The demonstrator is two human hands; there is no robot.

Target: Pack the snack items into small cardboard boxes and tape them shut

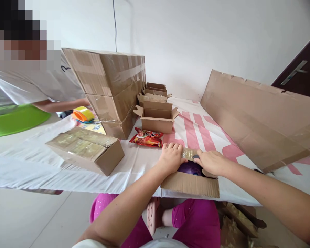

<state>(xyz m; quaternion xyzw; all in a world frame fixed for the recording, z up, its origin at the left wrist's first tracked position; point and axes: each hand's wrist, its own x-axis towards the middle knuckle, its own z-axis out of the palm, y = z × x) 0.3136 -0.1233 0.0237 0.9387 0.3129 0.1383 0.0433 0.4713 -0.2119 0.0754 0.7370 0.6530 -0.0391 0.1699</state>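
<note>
In front of me, an open cardboard box [189,185] lies near the table's front edge, its near flap folded outward. A purple item [189,168] shows inside it, partly covered by my hands. My left hand [171,157] is closed over the box's left far edge, thumb toward the opening. At the right side of the box, my right hand [209,162] is closed, with a small dark grey piece [195,156] at its fingertips, by the taped far flap [189,152]. What that piece is, I cannot make out. A red snack packet [147,137] lies just beyond my left hand.
Open boxes [157,119] stand in a row behind the packet. Stacked taped boxes [113,89] rise at left, near another person's arm [59,105]. A taped box [86,148] lies nearer. A large cardboard panel [258,120] leans at right; cardboard scraps [234,224] lie below.
</note>
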